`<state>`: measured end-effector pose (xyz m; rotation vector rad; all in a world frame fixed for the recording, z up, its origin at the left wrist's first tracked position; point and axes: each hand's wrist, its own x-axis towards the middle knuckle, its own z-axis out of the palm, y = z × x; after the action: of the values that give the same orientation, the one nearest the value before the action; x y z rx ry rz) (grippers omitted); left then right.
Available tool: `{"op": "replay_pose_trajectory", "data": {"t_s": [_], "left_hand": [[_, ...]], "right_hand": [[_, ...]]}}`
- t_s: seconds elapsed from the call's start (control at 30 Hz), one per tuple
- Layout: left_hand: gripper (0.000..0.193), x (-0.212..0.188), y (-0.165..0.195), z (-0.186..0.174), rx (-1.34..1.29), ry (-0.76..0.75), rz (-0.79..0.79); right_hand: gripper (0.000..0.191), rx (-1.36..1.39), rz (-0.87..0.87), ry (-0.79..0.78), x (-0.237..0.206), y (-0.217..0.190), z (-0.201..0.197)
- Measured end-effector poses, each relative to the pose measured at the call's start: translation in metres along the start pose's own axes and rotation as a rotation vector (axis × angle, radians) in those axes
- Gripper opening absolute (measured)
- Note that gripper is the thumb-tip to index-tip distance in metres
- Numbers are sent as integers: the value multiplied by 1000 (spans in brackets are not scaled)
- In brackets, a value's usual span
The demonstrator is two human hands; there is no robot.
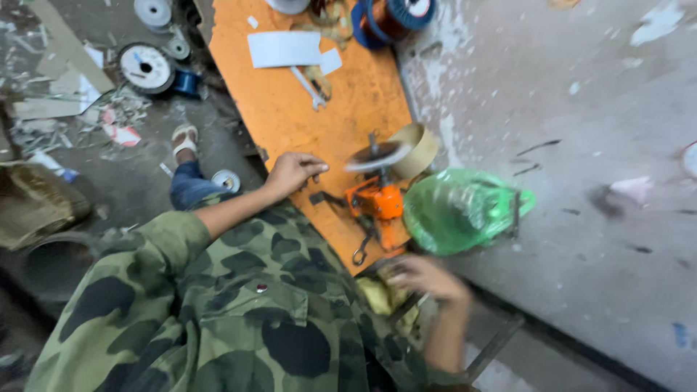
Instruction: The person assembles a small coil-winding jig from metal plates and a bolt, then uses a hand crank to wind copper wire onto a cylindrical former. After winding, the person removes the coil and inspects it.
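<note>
though motion blur smears much of the view, two hands show over an orange board. left hand rests on the board's near part, fingers curled down loosely, tips touching a small dark part beside the orange hand winder; cannot tell if it pinches anything. right hand is blurred at the board's near end, fingers bent around a yellowish cloth-like bundle, grip unclear. the winder sits between both hands, clamped upright on the board, with a blurred pale disc on top and a metal handle hanging below. just beside it a tan tape roll stands on edge, touching the disc's blur. a green plastic bag lies right of the winder, contents hidden. white paper sheet lies flat farther up the board, a wrench just below it. a blue spool of copper wire is cut off by the top edge. on the floor at left, a round white reel, a small tape roll near a sandalled foot. camouflage shirt fills the bottom. grey stained wall surface at right.
</note>
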<state>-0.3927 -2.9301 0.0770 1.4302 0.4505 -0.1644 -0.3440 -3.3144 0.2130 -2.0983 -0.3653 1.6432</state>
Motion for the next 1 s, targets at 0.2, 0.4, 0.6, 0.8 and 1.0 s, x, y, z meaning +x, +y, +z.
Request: {"op": "replay_pose_trajectory", "data": {"t_s": [0.2, 0.4, 0.6, 0.8, 1.0], "left_hand": [[25, -2, 5, -1, -68, -1, -73], [25, 2, -6, -3, -72, -32, -38], [27, 21, -31, 6, -93, 9, 107], [28, 16, -21, -14, -79, -26, 18], [29, 8, -3, -16, -77, -21, -8]], "right_hand": [[27, -55, -27, 546, 48, -14, 33], [29, 70, -63, 574, 21, 12, 15], [34, -183, -147, 224, 54, -6, 49], [24, 38, -29, 815, 16, -10, -7], [33, -166, -120, -52, 30, -19, 29]]}}
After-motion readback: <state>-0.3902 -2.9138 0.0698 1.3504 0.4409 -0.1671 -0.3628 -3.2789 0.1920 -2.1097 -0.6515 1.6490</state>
